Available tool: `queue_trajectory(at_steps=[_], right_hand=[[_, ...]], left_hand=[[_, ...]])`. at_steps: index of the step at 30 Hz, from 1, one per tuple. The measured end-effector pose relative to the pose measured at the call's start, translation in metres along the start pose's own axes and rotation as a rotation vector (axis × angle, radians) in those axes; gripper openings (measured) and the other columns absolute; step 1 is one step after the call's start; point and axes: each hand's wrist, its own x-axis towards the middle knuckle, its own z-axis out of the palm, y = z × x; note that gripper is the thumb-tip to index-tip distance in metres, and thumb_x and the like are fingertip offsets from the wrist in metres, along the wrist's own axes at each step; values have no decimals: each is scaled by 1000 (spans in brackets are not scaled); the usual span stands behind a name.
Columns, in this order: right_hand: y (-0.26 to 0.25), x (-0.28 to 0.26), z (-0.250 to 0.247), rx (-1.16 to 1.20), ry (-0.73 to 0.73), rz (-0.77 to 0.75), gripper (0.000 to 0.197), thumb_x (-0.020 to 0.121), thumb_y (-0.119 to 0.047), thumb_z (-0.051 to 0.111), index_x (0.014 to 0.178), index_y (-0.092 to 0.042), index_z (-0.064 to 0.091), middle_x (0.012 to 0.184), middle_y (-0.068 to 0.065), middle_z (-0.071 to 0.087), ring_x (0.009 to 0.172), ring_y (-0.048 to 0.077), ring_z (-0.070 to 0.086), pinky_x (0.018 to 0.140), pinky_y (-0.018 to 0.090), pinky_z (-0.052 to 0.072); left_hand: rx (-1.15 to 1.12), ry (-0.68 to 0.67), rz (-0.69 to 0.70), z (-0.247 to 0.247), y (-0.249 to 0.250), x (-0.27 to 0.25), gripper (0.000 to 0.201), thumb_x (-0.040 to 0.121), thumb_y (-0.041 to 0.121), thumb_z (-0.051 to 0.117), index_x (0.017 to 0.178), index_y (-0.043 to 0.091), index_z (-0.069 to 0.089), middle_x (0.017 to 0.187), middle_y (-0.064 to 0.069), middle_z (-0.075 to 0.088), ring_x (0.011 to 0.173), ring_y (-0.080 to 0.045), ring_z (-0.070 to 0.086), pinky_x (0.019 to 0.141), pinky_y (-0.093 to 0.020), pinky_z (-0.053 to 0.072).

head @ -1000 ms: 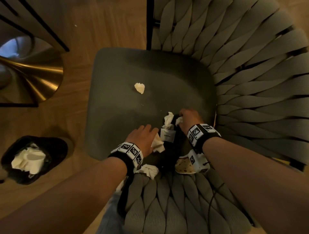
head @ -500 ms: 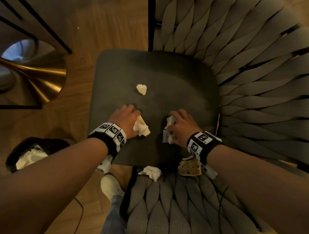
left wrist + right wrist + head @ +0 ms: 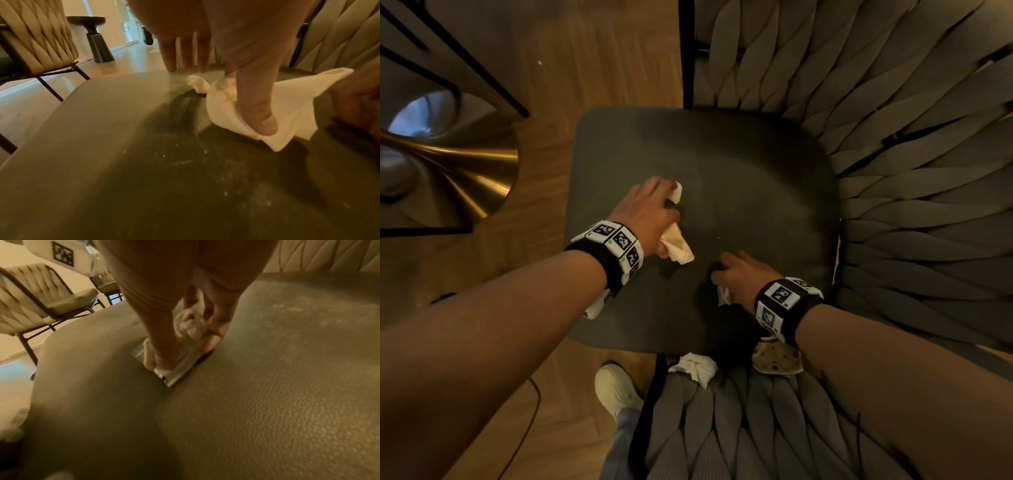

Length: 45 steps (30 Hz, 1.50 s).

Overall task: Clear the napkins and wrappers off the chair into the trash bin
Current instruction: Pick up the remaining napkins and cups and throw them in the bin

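My left hand [image 3: 654,205] reaches across the dark chair seat [image 3: 756,178], thumb pinning a cream napkin [image 3: 678,246] against the palm. Its straight fingers touch a small crumpled napkin piece [image 3: 676,192]; in the left wrist view that piece [image 3: 197,83] lies just under the fingertips. My right hand [image 3: 736,274] pinches a crumpled napkin [image 3: 189,326] and a shiny flat wrapper [image 3: 179,368] and holds them against the seat. Another crumpled napkin [image 3: 695,366] and a spotted wrapper [image 3: 777,359] lie on the woven rim nearest me. The trash bin is hidden.
The woven chair back [image 3: 911,171] curves round the seat's right side and far side. A brass table base [image 3: 448,171] stands on the wooden floor to the left. My white shoe [image 3: 616,387] is by the seat's near edge. A second woven chair [image 3: 35,35] stands behind.
My left hand has carried its napkin forward across the seat to the small crumpled piece. The right hand stays low on the seat with its napkin and wrapper. The bin has left view.
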Motion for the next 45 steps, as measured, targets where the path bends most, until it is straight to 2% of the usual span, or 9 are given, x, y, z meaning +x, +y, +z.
queue_trajectory(at_steps=[4,7,13,22,27,31,36,41,45], right_hand=[[4,-1,0,52,10,-1,47,84,-18,67,128,-23,51,131,9,41,116,29,47,84,34,46],[8,-4,-2,126,1,26,35,84,-15,66,118,-19,57,122,8,47,110,28,53,79,29,45],[19,-13,-7,465,72,245,29,79,-18,74,106,-23,67,111,1,62,100,18,59,81,28,50],[-14,-26,-53,716,329,329,25,70,-14,81,83,-30,67,88,-1,66,65,14,62,61,28,56],[-103,-14,-102,741,384,206,26,71,-11,81,86,-26,67,82,-1,68,62,13,66,53,21,53],[-207,26,-112,829,398,125,22,72,-5,80,87,-15,68,79,3,68,65,17,65,54,23,57],[-343,104,-71,834,303,113,26,75,-4,77,96,-8,63,89,7,62,63,11,57,41,13,47],[-451,193,-5,801,160,139,26,80,-15,75,99,-15,58,78,-6,54,61,6,54,37,12,42],[-501,275,42,714,146,159,28,81,-25,73,101,-9,61,79,2,61,59,10,56,45,20,46]], left_hand=[[-79,-139,-6,-9,-4,20,61,61,42,81,116,22,63,156,-6,9,135,-32,25,106,-45,36],[-154,-177,-32,-5,-3,26,64,60,35,83,118,17,63,148,-4,28,121,-28,40,96,-40,45],[-385,-62,-97,9,-2,12,56,58,29,85,108,14,65,109,-4,55,97,-23,56,78,-33,46],[-843,194,-387,24,-24,-98,59,46,33,92,97,13,71,91,-4,68,80,-18,63,74,-29,50],[-1188,214,-692,71,-67,-208,48,52,15,91,95,13,70,75,9,64,67,0,57,56,-6,44],[-1298,298,-956,132,-96,-312,51,48,26,92,93,16,71,84,-1,71,77,-13,65,73,-29,56],[-1425,284,-1217,224,-121,-424,48,57,31,89,98,15,69,84,1,66,81,-15,63,67,-22,46],[-1510,232,-1365,324,-179,-466,66,66,35,83,121,10,57,117,-9,61,95,-23,55,79,-29,41],[-1420,305,-1332,384,-227,-449,62,66,28,84,118,5,58,113,-11,62,92,-21,54,74,-29,42]])
